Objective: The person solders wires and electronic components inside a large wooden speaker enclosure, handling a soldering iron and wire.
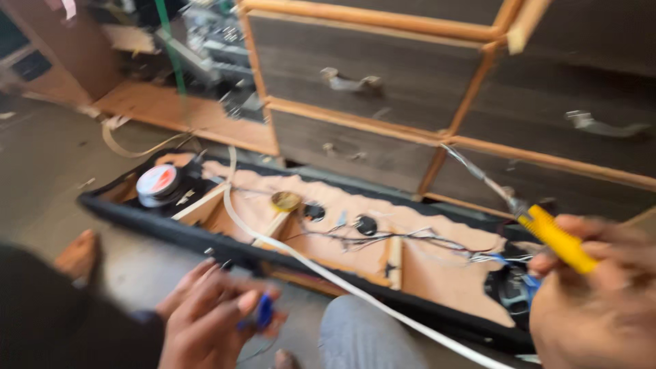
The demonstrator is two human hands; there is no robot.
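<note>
My right hand [588, 294] grips a tool with a yellow handle [557, 238] and a thin metal shaft pointing up and left toward the drawers. Low in the middle, my left hand [215, 318] pinches a small blue object [264, 311]. Both hands hover in front of a long black open case [171, 232] with wooden partitions, lying on the floor. Inside it are a round speaker [158, 182] at the left end, thin wires [383, 239] across the middle and a dark round part [512, 290] at the right end. The picture is motion-blurred.
A white flat cable [328, 273] runs diagonally over the case toward the bottom right. Behind it stands a dark wooden drawer unit [383, 75] with metal handles. An open wooden cabinet [198, 55] holds electronic parts at the upper left. A bare foot [78, 254] rests on the floor at the left.
</note>
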